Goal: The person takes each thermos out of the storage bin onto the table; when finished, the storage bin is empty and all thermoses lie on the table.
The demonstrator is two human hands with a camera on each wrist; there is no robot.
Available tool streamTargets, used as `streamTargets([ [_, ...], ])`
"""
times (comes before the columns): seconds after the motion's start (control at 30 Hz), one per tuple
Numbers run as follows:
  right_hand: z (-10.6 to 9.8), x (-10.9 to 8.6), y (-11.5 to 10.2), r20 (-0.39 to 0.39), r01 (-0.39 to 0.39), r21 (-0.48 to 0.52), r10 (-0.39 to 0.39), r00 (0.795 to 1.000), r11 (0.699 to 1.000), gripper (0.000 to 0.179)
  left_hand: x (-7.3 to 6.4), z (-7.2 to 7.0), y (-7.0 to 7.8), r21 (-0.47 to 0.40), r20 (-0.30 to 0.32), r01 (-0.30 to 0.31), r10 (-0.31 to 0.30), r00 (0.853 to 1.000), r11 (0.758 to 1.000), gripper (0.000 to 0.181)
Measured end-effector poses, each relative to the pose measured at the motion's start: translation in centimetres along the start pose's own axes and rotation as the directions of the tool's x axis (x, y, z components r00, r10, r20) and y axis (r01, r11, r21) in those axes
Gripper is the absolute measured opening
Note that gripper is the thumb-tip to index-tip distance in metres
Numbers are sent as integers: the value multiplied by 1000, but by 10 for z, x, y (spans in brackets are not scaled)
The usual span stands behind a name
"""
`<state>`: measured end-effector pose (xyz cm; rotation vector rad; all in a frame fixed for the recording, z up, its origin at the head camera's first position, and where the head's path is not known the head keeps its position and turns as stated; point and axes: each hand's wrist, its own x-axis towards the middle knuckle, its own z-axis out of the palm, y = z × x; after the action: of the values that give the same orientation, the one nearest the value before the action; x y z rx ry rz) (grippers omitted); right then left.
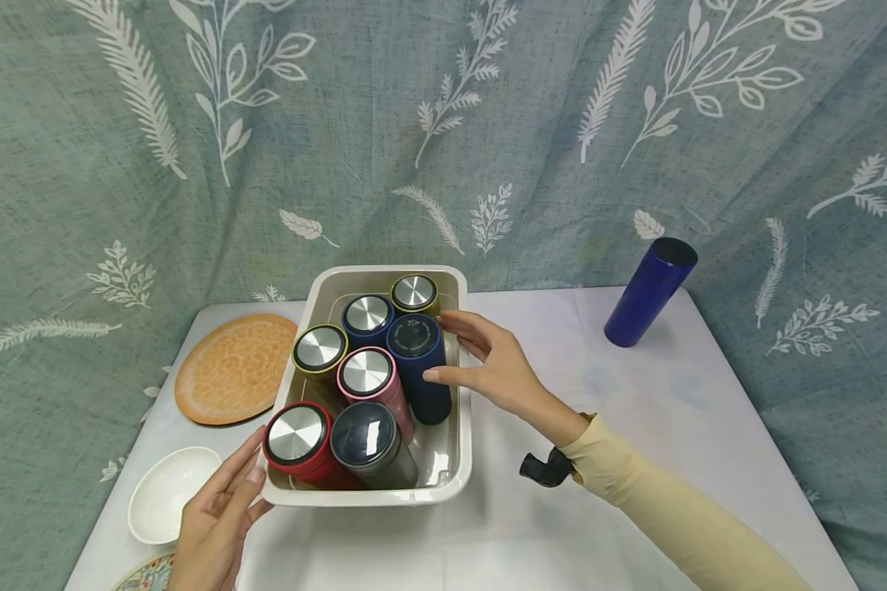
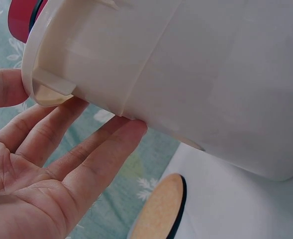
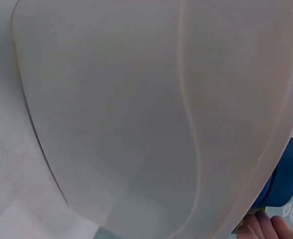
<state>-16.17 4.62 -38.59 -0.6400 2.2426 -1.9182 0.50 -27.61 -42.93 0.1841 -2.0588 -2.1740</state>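
A cream plastic basin (image 1: 458, 484) holds several upright flasks: a red flask (image 1: 314, 472), a grey flask (image 1: 395, 468), a pink flask (image 1: 393, 394), and others with blue or yellow-rimmed lids. My left hand (image 1: 218, 517) touches the basin's front left corner. In the left wrist view, its long fingers (image 2: 99, 167) lie fairly straight against the outer wall, below the rim. My right hand (image 1: 498, 365) reaches over the right rim and holds a dark blue flask (image 1: 425, 377), thumb in front and fingers behind. The basin's wall hides most of that grip in the right wrist view.
A tall blue flask (image 1: 646, 295) stands at the back right of the white-covered table (image 1: 599, 509). Left of the basin lie a round orange-patterned board (image 1: 232, 369), a white bowl (image 1: 170, 492) and a patterned plate (image 1: 146, 576). A leafy green curtain (image 1: 369, 164) hangs behind.
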Motion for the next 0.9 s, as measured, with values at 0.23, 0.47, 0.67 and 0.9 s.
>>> streamTargets([
  [0.23, 6, 5, 0, 21, 5, -14, -5, 1000, 1000, 75, 0, 0, 1, 2, -2, 4, -4, 1000, 1000, 48],
  [0.47, 12, 10, 2, 30, -9, -8, 9, 1000, 1000, 73, 0, -1, 1, 4, 2, -1, 1, 1000, 1000, 48],
  [0.67, 14, 11, 2, 34, -15, -27, 16, 999, 1000, 74, 0, -1, -1, -20, 13, -29, 29, 999, 999, 48],
  [0.9, 19, 14, 0, 41, 0, -19, 1, 999, 1000, 74, 0, -1, -3, -30, 17, -41, 42, 999, 999, 47],
])
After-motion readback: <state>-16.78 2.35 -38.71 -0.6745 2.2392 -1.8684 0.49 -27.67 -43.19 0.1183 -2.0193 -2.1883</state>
